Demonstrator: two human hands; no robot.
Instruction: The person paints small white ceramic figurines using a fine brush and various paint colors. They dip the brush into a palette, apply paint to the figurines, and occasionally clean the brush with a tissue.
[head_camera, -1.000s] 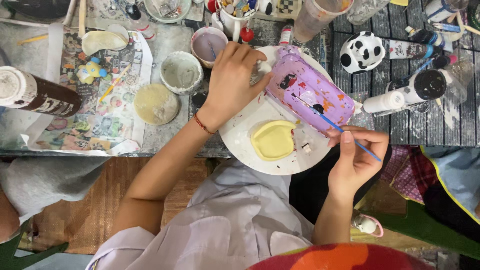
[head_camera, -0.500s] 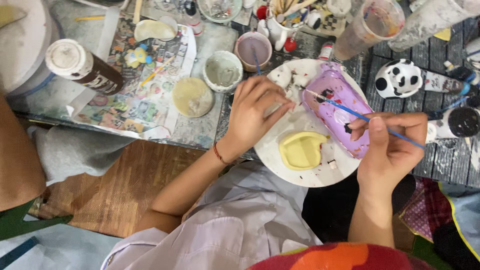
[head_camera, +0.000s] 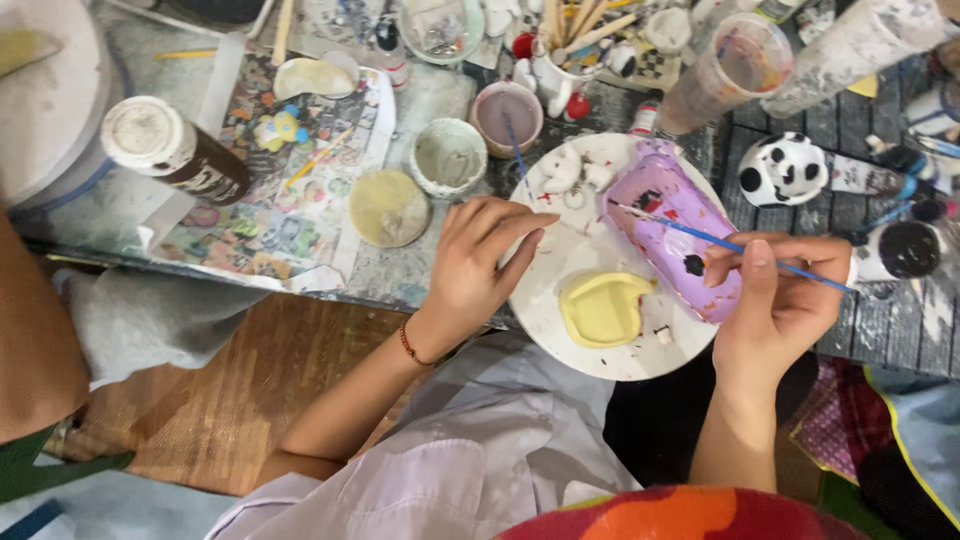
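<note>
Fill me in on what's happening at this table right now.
A person is painting a purple clay piece lying on a round white board. The right hand holds a thin blue paintbrush, its tip over the piece. The left hand rests on the board's edge. A yellow clay piece lies beside the purple one.

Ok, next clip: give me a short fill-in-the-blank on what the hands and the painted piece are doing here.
1. The right hand holds a thin blue ____ whose tip rests on the purple ceramic piece.
2. The left hand rests on the rim of the round white ____.
3. Beside the purple piece on the turntable lies a pale ____ piece.
4. The left wrist wears a thin ____ bracelet.

Missing words: paintbrush; turntable; yellow; red
</note>
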